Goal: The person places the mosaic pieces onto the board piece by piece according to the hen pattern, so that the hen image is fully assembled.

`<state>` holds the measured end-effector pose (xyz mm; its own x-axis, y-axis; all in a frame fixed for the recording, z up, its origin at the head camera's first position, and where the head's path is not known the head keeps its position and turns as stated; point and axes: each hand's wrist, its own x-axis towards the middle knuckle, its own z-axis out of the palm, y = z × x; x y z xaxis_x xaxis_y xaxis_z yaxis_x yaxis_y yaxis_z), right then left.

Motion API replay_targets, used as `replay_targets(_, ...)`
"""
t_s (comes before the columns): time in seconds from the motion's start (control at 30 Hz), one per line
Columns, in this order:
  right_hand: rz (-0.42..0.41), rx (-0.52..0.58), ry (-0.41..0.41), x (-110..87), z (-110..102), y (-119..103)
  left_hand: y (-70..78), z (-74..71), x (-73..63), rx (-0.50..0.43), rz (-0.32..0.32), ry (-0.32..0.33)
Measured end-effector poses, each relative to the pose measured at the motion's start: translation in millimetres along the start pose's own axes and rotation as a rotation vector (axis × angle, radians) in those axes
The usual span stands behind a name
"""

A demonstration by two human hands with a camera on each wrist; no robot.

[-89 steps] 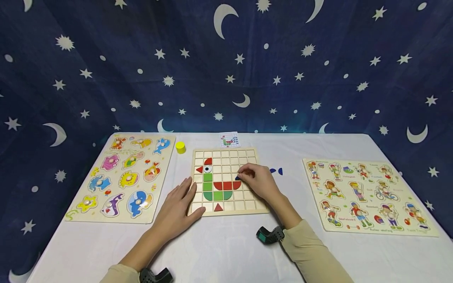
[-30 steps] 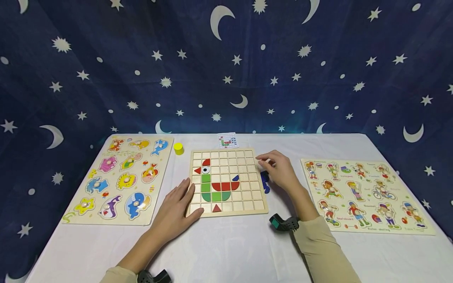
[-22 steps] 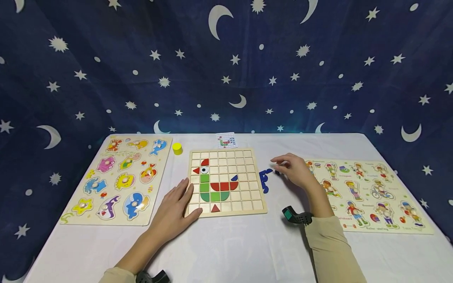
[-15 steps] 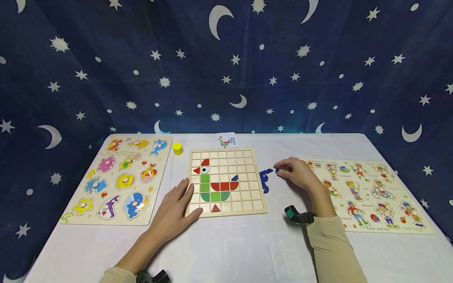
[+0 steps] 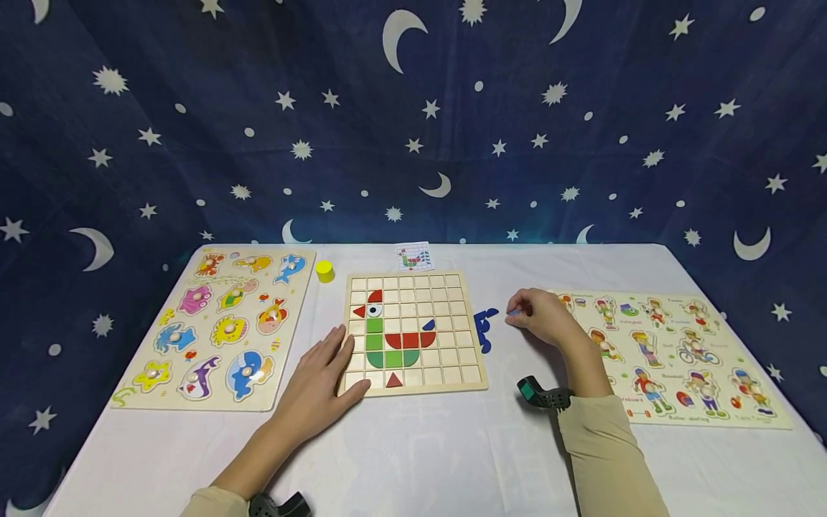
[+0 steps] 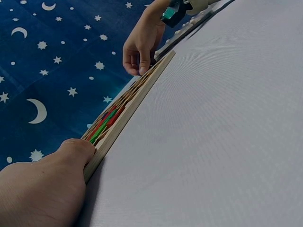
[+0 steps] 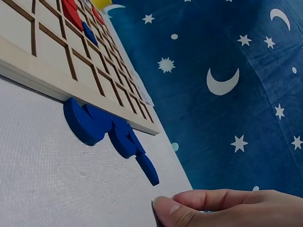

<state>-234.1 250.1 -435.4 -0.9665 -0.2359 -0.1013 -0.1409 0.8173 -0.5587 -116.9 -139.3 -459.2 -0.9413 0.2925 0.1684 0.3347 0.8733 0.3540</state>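
My left hand (image 5: 321, 377) rests with extended fingers along the left edge of a wooden grid board (image 5: 446, 377). On the board, red, green and blue tiles and an eye tile form a bird. A single blue tile (image 5: 428, 325) sits in a cell just above the red row (image 5: 410, 340). Right of the board, my right hand (image 5: 543, 316) pinches a small blue tile (image 5: 514, 312) between thumb and fingertips, mostly hidden by them. Several curved blue tiles (image 7: 120, 137) lie bunched against the board's right edge in the right wrist view.
A small picture card (image 5: 414, 256) lies behind the board, and a yellow cylinder (image 5: 325, 271) stands at its back left. A sea-animal puzzle (image 5: 252, 345) lies on the left, a sports-figure puzzle (image 5: 698, 388) on the right. A starry cloth (image 5: 362, 129) hangs behind the white table.
My right hand has left a blue tile on the board and moved right, past the bunched tiles. It has taken hold of a separate blue tile from the table. My left hand stays put.
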Motion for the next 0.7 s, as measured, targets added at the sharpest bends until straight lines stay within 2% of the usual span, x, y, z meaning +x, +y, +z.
replay_targets(0.2, -0.007, -0.028, 0.055, 0.4, 2, -2, -0.2, -0.2, -0.2, 0.005, 0.005, 0.01)
replay_targets(0.4, 0.004, -0.047, 0.18, 2.6, 6, -10, -0.3, 0.1, -0.3, 0.007, 0.008, 0.017)
replay_targets(0.57, 0.005, -0.02, 0.287, 4.5, 9, -19, -0.3, 1.4, 0.0, 0.014, 0.023, 0.043)
replay_targets(0.7, 0.023, 0.051, 0.316, 6.9, 12, -23, -0.7, 1.9, 0.0, 0.014, 0.025, 0.051)
